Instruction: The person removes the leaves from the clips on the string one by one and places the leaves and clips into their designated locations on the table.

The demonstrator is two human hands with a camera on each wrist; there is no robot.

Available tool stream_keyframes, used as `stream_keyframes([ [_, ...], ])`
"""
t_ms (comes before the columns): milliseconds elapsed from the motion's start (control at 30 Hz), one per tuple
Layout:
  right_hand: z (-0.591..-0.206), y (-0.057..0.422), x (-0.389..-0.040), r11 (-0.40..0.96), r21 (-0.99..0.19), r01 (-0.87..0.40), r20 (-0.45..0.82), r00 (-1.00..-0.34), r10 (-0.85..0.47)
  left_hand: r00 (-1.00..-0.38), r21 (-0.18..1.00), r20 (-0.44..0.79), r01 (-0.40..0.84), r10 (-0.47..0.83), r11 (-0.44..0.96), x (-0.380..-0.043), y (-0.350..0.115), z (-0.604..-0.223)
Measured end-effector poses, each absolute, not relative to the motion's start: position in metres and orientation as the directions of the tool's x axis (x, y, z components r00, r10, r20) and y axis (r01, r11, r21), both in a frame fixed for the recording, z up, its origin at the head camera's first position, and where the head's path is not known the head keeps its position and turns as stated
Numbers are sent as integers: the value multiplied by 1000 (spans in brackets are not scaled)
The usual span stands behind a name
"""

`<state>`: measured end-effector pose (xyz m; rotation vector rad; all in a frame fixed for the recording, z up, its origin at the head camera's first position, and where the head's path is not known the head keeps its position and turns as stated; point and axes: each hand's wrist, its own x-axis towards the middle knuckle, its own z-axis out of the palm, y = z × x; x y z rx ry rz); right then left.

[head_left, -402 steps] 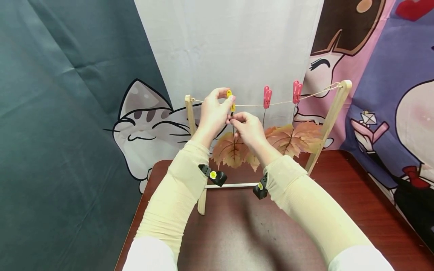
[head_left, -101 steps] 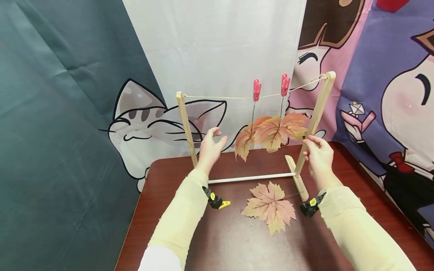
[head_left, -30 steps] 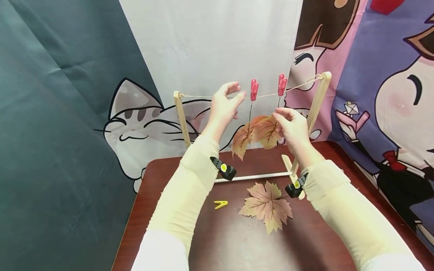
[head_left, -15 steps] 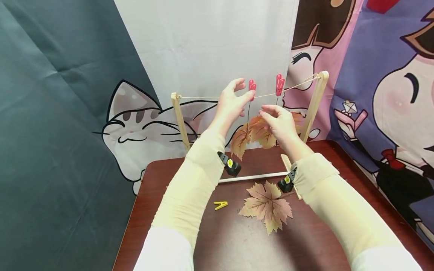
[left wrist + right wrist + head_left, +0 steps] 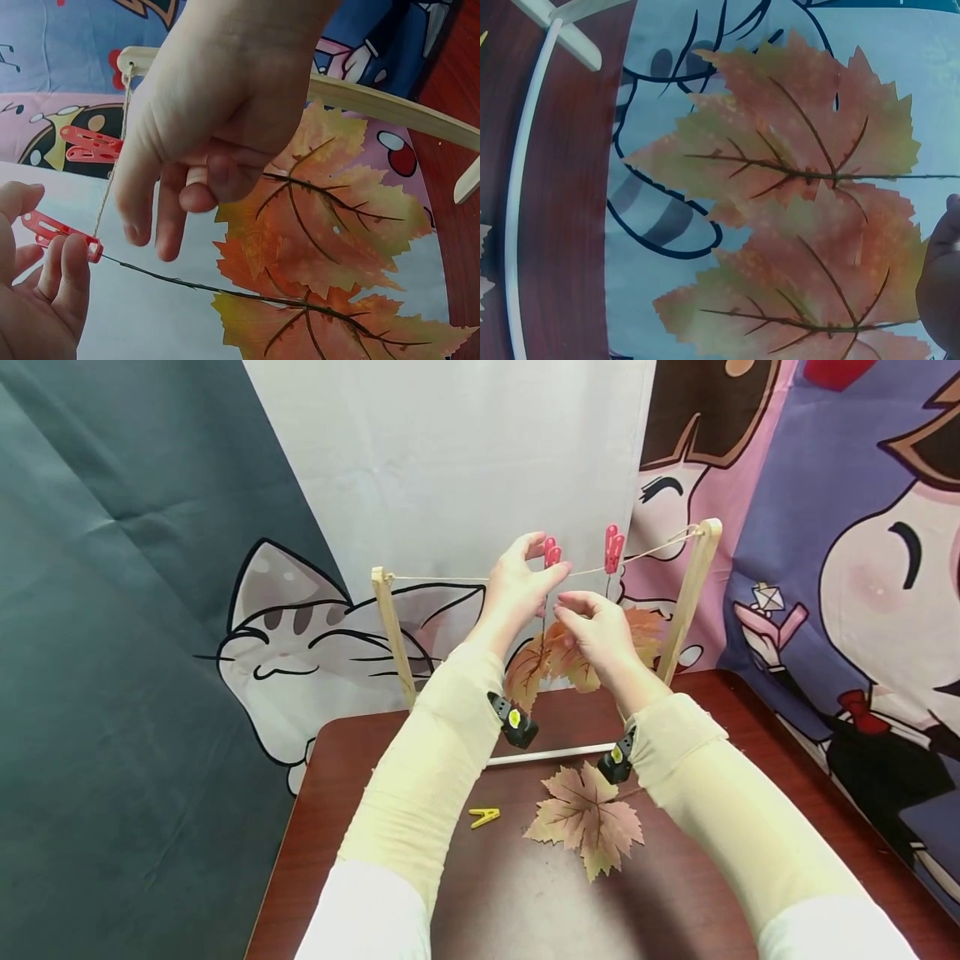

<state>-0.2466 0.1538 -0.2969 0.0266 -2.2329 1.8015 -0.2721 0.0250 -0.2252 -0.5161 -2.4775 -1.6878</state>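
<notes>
My left hand [image 5: 513, 593] reaches up to a pink clothespin [image 5: 551, 553] on the string, with thumb and fingers spread around it. In the left wrist view a gap shows between the upper finger and the clothespin [image 5: 56, 229]; whether the lower fingers touch it I cannot tell. An orange maple leaf [image 5: 300, 330] hangs by its stem from this clothespin. My right hand [image 5: 600, 627] is just right of that stem, fingers loosely bent and holding nothing visible. A second pink clothespin [image 5: 613, 550] holds another leaf [image 5: 337, 195], partly hidden by my right hand in the head view.
The string [image 5: 442, 578] runs between two wooden posts [image 5: 393, 635], joined low down by a white rod [image 5: 551, 754]. On the brown table [image 5: 525, 902] lie a loose maple leaf [image 5: 588, 822] and a yellow clothespin [image 5: 484, 817]. A printed curtain [image 5: 465, 460] hangs behind.
Earlier, both hands were at the yellow clothespin on the string; it and one leaf now lie on the table. Lately my left hand has moved right to the pink clothespin, my right hand left.
</notes>
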Motion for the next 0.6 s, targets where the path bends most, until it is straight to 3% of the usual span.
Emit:
stream_keyframes([
  [367,-296,137,-257,233,-957,-175,218,-960,174,-931,856,306,360,198,370,-277,22,-223],
  [600,-293,134,-257,187,-968,-165,203,-956,210,-935,908,272,327,227,261,-276,23,-223],
])
